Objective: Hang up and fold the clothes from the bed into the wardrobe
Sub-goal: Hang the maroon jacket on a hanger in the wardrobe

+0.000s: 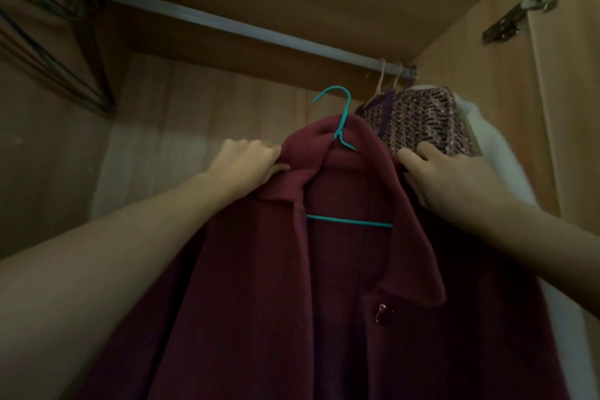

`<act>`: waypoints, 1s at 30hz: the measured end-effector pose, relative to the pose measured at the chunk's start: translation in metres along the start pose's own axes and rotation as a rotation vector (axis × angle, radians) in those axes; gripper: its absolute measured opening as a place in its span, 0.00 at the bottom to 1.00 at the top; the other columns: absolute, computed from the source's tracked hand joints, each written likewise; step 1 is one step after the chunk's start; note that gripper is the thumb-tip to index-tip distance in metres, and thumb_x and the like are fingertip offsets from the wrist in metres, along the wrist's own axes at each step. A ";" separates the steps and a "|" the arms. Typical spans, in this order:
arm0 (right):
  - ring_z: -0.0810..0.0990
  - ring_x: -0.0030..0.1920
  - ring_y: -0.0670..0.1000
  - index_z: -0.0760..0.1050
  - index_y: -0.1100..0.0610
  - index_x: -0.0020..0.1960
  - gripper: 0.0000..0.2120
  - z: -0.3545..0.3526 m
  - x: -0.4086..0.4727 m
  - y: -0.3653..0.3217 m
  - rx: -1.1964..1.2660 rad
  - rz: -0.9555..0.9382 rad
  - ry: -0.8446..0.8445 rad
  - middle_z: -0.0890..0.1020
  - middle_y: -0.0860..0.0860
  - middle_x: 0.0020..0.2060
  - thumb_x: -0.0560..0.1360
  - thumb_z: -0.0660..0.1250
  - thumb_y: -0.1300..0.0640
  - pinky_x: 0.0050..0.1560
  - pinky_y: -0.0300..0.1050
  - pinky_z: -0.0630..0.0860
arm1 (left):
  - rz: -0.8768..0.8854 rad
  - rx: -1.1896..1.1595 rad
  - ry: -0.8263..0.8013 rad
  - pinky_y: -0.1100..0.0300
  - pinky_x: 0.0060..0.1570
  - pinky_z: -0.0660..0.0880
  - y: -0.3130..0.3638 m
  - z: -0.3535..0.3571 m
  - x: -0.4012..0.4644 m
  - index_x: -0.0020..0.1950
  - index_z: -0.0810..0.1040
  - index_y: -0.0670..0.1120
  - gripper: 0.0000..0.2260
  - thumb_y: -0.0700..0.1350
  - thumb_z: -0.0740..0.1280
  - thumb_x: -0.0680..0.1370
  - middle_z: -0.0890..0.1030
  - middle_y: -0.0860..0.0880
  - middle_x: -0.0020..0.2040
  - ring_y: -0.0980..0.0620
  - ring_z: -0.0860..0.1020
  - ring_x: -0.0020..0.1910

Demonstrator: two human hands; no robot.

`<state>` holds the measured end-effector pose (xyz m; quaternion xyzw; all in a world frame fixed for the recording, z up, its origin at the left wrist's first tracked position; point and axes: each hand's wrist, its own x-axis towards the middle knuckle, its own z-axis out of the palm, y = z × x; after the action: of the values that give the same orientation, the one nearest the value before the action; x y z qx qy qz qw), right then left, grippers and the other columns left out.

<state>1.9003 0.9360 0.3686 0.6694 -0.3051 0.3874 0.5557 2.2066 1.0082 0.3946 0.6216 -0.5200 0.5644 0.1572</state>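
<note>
Both hands' grip pinches the fleecy maroon coat (324,318), left hand (246,162), right hand (454,178), on a thin teal wire hanger (341,127).

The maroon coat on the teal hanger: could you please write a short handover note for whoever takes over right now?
Left hand grips the maroon coat at its left shoulder; right hand holds its right shoulder.
The coat sits on the teal hanger, whose hook is below the wardrobe rail, not on it.
Done: a patterned knit garment and a white garment hang at the rail's right end.
Left: probably lift the hook onto the rail beside them. The bed is out of view.
</note>
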 end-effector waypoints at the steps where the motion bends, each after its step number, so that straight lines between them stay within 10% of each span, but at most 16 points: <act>1: 0.80 0.31 0.61 0.67 0.53 0.55 0.08 0.004 0.004 0.004 -0.008 -0.006 0.007 0.74 0.54 0.45 0.78 0.62 0.52 0.25 0.47 0.68 | -0.005 -0.016 0.015 0.52 0.44 0.71 0.001 0.006 0.009 0.61 0.73 0.48 0.21 0.62 0.54 0.81 0.80 0.46 0.59 0.40 0.79 0.56; 11: 0.82 0.45 0.61 0.62 0.55 0.56 0.07 0.018 0.036 0.017 -0.062 0.010 -0.107 0.77 0.55 0.49 0.80 0.57 0.54 0.37 0.51 0.70 | -0.248 -0.390 0.102 0.46 0.61 0.66 0.032 0.059 0.073 0.60 0.80 0.56 0.16 0.62 0.62 0.78 0.75 0.46 0.59 0.43 0.70 0.63; 17: 0.82 0.48 0.59 0.61 0.53 0.57 0.06 0.033 0.052 0.009 -0.169 0.011 -0.138 0.78 0.53 0.51 0.82 0.52 0.52 0.36 0.50 0.69 | -0.436 -0.752 0.078 0.49 0.48 0.79 0.045 0.113 0.103 0.52 0.82 0.55 0.16 0.63 0.66 0.74 0.84 0.46 0.46 0.43 0.82 0.47; 30: 0.81 0.49 0.60 0.69 0.54 0.57 0.18 0.041 0.101 0.035 -0.290 0.172 -0.040 0.81 0.55 0.50 0.83 0.46 0.45 0.39 0.47 0.64 | -0.441 -1.017 0.257 0.42 0.64 0.67 0.056 0.108 0.175 0.60 0.74 0.51 0.12 0.54 0.58 0.81 0.81 0.45 0.56 0.39 0.76 0.60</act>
<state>1.9302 0.8912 0.4691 0.5613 -0.4248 0.3722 0.6050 2.1872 0.8190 0.4902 0.4881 -0.5608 0.2677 0.6129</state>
